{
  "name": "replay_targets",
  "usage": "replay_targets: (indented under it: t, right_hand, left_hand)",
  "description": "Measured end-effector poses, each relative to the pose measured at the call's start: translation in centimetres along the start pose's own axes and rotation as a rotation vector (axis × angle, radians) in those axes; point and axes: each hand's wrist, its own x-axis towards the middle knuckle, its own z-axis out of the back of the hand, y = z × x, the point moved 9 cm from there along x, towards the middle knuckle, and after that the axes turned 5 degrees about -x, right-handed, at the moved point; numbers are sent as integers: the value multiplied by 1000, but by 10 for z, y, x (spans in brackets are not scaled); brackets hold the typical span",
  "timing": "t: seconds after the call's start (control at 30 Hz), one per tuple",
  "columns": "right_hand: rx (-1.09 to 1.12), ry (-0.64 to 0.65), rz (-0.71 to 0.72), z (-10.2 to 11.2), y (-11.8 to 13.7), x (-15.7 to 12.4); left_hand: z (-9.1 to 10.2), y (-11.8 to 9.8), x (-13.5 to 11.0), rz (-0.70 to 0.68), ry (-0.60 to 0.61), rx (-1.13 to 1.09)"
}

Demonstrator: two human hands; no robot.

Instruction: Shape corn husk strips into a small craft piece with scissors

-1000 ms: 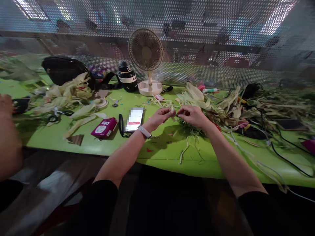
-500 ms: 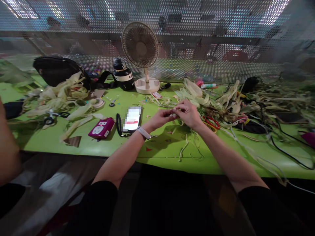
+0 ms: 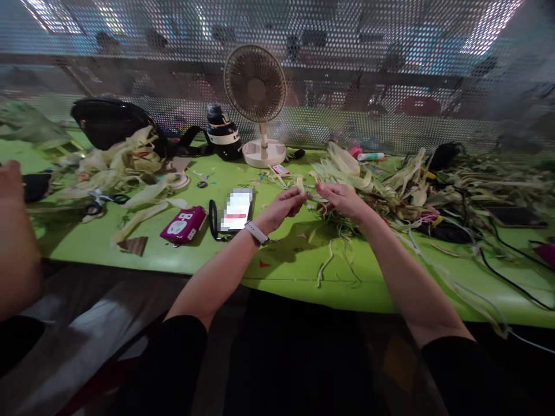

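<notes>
My left hand (image 3: 284,209), with a pale watch band (image 3: 256,233) at the wrist, is closed on a pale strip of corn husk (image 3: 300,184) that sticks up past the fingertips. A small gap to the right, my right hand (image 3: 342,200) pinches a yellowish bit of husk between thumb and fingers. Whether the two pieces join is too small to tell. Behind and right of my right hand lies a heap of dried corn husks (image 3: 344,159). Thin loose strands (image 3: 325,263) rest on the green table (image 3: 286,277) below.
Left of my hands lie a phone (image 3: 237,211), a purple power bank-like box (image 3: 184,225) and scissors (image 3: 93,207). A fan (image 3: 256,86), a black bottle (image 3: 223,136) and a black bag (image 3: 115,124) stand behind. Cables (image 3: 498,266) cross the right. Another person's arm (image 3: 17,248) is at far left.
My hands have moved apart from fingertips touching, and the husk strip now shows above my left fingers. The whole view has shifted slightly.
</notes>
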Motion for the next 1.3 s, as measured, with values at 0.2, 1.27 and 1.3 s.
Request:
replay_targets:
  t: [0.2, 1.27, 1.3]
  right_hand:
    - [180, 32, 38, -8, 8, 2]
    - [3, -145, -9, -15, -2, 1]
    - [29, -130, -25, -18, -3, 1]
  left_hand:
    - [6, -1, 0, -14, -98, -35]
    - [-5, 16, -7, 121, -164, -290]
    - [-5, 15, -8, 109, -176, -292]
